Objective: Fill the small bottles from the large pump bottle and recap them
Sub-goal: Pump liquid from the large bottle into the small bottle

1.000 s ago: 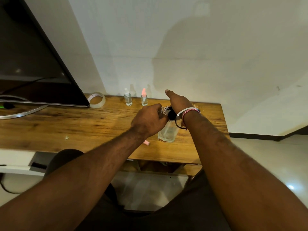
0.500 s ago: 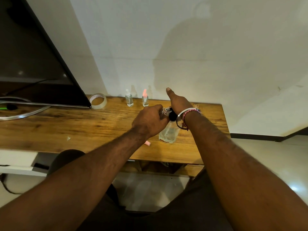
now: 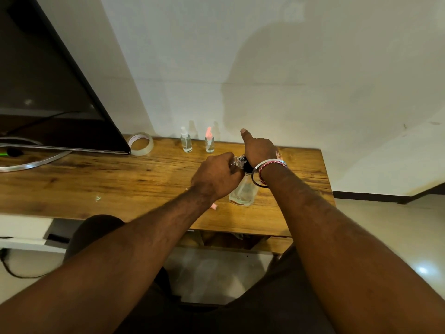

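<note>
The large clear pump bottle stands on the wooden table near its right end. My right hand presses down on its black pump head with the heel of the palm, thumb stuck out; its fingers are hidden. My left hand grips a small clear bottle, held tilted against the pump spout. A loose pink cap lies on the table under my left wrist. At the back stand two small capped bottles, one with a white cap and one with a pink cap.
A roll of clear tape lies left of the small bottles. A large dark TV screen on a curved metal stand fills the table's left side. The wall runs close behind, and the table's right edge is near the pump bottle.
Both hands stay at the pump bottle. The view has only shifted slightly.
</note>
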Tool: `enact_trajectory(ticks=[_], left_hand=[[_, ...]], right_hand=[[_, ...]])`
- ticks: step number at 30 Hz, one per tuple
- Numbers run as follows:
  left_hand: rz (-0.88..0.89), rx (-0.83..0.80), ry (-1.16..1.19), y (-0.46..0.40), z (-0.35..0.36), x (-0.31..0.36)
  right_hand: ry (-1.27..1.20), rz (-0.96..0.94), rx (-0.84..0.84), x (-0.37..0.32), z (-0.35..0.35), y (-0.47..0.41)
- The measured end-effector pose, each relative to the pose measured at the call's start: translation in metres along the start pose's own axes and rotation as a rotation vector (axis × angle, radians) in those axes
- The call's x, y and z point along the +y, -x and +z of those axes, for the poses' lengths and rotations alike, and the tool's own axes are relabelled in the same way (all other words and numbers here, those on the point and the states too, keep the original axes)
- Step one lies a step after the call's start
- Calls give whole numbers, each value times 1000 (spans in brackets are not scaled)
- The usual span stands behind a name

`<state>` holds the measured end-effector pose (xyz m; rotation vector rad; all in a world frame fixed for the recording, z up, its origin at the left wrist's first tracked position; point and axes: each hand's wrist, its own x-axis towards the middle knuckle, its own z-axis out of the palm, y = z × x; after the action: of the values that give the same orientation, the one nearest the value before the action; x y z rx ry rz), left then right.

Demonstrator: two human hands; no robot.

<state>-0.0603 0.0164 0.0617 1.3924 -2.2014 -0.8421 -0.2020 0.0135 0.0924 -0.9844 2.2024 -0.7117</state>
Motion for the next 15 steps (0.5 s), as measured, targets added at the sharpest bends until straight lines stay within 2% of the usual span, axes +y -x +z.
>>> enact_trajectory(ticks=[6,12,15], left_hand=[[-1,17,52,3,0,2],[11,30,41,1,-4,5],[15,33,40,2,-3,5]], right_hand=[[-15,-18,-80,-7,-9,7],[-283,164,-254,-16,-21,13],[-322,187,-327,-19,-27,15]])
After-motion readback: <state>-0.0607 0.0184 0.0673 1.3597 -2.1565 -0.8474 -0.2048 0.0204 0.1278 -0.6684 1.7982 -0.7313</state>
